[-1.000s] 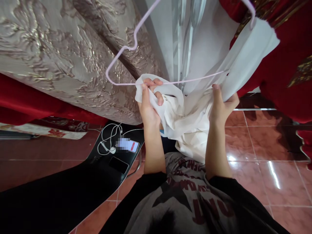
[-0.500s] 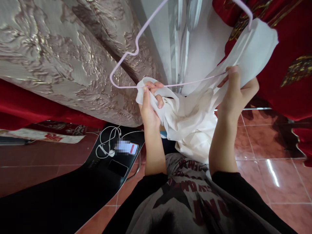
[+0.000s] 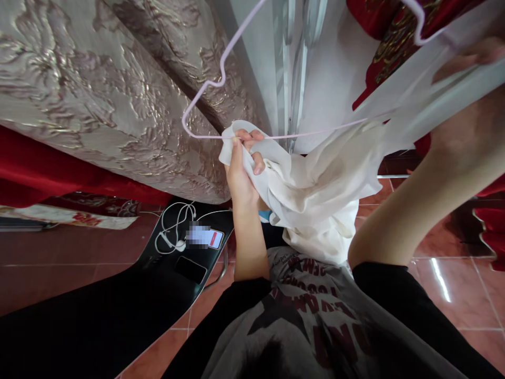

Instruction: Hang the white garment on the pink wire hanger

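Outward and up to the person's right goes the right hand [image 3: 469,116], drawing one end of the white cloth [image 3: 315,195] toward the upper corner of the head view, while the left hand [image 3: 244,168] stays where it was half a second ago. That left hand is closed, thumb against fingers, on a folded edge of the cloth at the lower bar of a pale lilac hanger [image 3: 216,84]. At the right the picture blurs and sheer fabric crosses the fingers, so I cannot tell how tightly that hand is closed. Between the hands the cloth sags in creases, its lower part bunched near the person's waist. Behind it stands a pale grey panel [image 3: 335,63] with metallic strips [image 3: 295,73]. Embossed beige drapery [image 3: 79,95] fills the upper left, with red fabric [image 3: 71,168] below it; gold-patterned red drapery [image 3: 394,58] hangs at the upper right. Left of the person, a glossy black seat [image 3: 98,300] bears a lit phone [image 3: 215,240], a dark phone [image 3: 190,269] beside it and a loosely coiled white cord [image 3: 165,241]. Reddish floor tiles [image 3: 442,310] with pale joints reflect a streak of light.
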`<state>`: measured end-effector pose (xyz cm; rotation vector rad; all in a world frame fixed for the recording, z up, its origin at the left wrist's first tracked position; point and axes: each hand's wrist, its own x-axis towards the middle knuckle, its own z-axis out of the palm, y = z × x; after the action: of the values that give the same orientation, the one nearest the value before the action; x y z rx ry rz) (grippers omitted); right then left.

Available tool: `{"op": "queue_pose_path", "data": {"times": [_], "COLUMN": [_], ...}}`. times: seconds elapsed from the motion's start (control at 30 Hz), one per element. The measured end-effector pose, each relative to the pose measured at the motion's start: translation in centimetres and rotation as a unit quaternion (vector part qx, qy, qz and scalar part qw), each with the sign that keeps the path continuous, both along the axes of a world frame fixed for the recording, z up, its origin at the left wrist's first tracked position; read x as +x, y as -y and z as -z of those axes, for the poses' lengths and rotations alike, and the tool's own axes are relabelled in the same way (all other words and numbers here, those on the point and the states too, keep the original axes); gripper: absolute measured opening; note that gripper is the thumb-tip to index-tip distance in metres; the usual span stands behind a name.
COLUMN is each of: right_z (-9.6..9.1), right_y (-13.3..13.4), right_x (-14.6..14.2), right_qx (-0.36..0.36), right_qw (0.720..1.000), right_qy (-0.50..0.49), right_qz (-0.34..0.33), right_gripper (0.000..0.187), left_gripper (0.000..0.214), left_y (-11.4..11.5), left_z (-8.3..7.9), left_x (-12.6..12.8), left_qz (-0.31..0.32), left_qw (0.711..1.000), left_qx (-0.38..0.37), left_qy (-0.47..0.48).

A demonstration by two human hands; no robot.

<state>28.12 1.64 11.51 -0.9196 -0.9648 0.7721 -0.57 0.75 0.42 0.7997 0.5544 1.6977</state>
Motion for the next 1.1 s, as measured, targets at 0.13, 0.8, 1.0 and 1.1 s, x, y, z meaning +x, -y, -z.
{"op": "queue_pose_path", "data": {"times": [0.13, 0.8, 1.0, 1.1], "right_z": [2.9, 10.7, 11.1, 11.5], "right_y": [1.1, 0.5, 0.2, 0.4], "right_x": [1.7, -12.1, -12.1, -12.7], "right_qx": [0.024, -0.017, -0.013, 0.004], "right_qw": [0.995, 0.978, 0.981, 0.98], "right_qy": [-0.071, 0.179, 0.16, 0.166], "right_qz": [0.068, 0.104, 0.112, 0.107], "right_gripper": [0.051, 0.039, 0.035, 0.036], "left_gripper": [0.024, 0.025, 0.028, 0.029], "left_y": [0.3, 1.7, 1.3, 0.6], "left_z": [-0.2, 0.2, -2.4, -4.7], "left_x": [0.1, -0.2, -6.2, -7.5], "left_qz": [-0.006, 0.053, -0.043, -0.074], "left_qw": [1.0, 0.988, 0.988, 0.981], "left_qx": [0.004, -0.122, -0.125, -0.109], "left_qy": [0.007, -0.079, -0.08, -0.139]}}
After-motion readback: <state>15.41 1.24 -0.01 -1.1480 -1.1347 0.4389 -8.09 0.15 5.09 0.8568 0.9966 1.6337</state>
